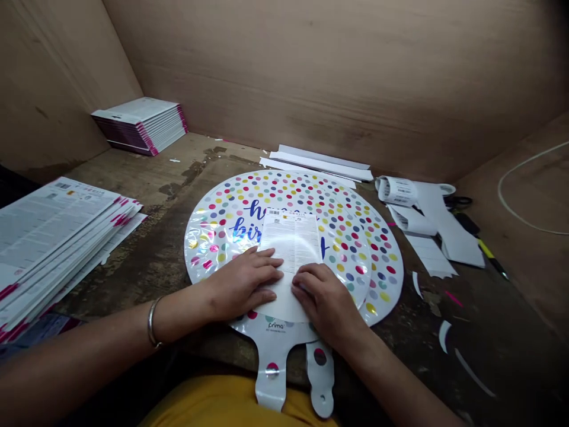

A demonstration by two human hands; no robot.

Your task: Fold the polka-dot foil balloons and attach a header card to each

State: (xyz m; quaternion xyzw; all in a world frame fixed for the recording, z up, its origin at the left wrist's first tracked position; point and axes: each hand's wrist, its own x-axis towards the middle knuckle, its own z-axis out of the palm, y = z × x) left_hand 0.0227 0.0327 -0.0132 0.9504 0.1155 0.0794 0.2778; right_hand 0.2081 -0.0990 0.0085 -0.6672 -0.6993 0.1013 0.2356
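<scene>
Watching this one from afar: a few ways it could slip

From my remote seat, the left hand point(244, 283) and right hand point(326, 302) are both open and palms-down, neither clenched nor grasping anything, just pressing on a white printed barcode sheet point(288, 249). That sheet sits on a round, glossy white foil balloon with multicoloured polka dots point(382, 261), dead centre on the scuffed dark wooden bench point(155, 261). It looks like there's a second balloon offset beneath it, but I can't quite tell from here.

Main worry is the slick foil: if pressure comes off unevenly, the sheet could skate out of line or the layers could fan apart. The white foil tails point(272, 370) point toward 6 o'clock, right by the mustard-yellow clothing point(235, 406), so a shift of the body could snag them. Black-handled scissors point(457, 203) sit at 2 o'clock, and a careless sweep could drag their points across the foil. Bench grit could scratch it too. At 9 o'clock, the stack of printed cards point(53, 237) hangs near the bench edge, so a stray elbow could knock it over.
</scene>
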